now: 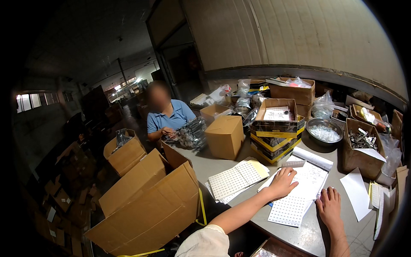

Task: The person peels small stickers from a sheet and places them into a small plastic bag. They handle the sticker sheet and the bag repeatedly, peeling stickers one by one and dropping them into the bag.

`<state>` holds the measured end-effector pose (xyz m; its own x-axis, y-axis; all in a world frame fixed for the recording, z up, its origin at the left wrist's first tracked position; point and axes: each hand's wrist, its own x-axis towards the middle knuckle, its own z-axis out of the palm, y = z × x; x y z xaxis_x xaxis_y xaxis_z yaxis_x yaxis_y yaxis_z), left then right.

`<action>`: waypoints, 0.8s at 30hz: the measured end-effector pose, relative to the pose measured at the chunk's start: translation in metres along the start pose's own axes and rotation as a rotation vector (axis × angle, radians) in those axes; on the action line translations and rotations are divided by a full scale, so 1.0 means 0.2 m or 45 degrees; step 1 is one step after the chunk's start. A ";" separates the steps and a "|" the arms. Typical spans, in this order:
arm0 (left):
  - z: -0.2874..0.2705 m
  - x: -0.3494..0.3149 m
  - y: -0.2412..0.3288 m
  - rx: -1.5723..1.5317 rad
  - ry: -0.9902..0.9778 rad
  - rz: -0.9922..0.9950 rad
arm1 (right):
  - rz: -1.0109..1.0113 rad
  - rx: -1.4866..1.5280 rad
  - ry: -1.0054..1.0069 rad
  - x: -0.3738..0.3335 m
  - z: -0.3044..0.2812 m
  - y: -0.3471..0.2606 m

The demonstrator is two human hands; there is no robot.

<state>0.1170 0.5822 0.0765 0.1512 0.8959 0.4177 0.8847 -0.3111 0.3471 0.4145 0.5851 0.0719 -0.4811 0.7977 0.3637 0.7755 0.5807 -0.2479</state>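
Note:
My left hand (pixel 282 183) lies on a white paper pad (pixel 314 176), its fingers stretched forward and the thumb apart. Just beyond its fingertips is a small pale strip (pixel 294 163) on the pad; whether they touch cannot be made out. A sheet with rows of small printed labels (pixel 286 213) overlaps the pad's near end. My right hand (pixel 329 205) rests on the table along the pad's right edge, fingers extended and nothing visible held. Left of the pad sits a loose stack of similar label sheets (pixel 235 182), one with a yellowish edge.
Black-and-yellow boxes (pixel 274 147) stand stacked behind the pad, beside a closed carton (pixel 224 136). Rightward are a metal bowl of clear small parts (pixel 324 132) and a carton of metal pieces (pixel 361 141). A large open carton (pixel 150 210) stands left; a person in blue (pixel 180 112) handles dark plastic bags.

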 end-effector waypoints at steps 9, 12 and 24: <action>0.00 0.00 0.00 -0.004 -0.003 -0.001 | -0.001 -0.012 -0.008 0.00 0.01 0.00; -0.01 0.00 0.01 -0.005 -0.007 0.001 | 0.005 -0.021 -0.013 0.00 0.01 0.01; -0.01 0.00 0.01 -0.004 -0.024 -0.007 | 0.000 -0.020 -0.008 0.00 0.00 0.01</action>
<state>0.1173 0.5812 0.0781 0.1544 0.9033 0.4002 0.8842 -0.3070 0.3520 0.4154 0.5856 0.0707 -0.4838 0.7985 0.3583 0.7817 0.5783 -0.2335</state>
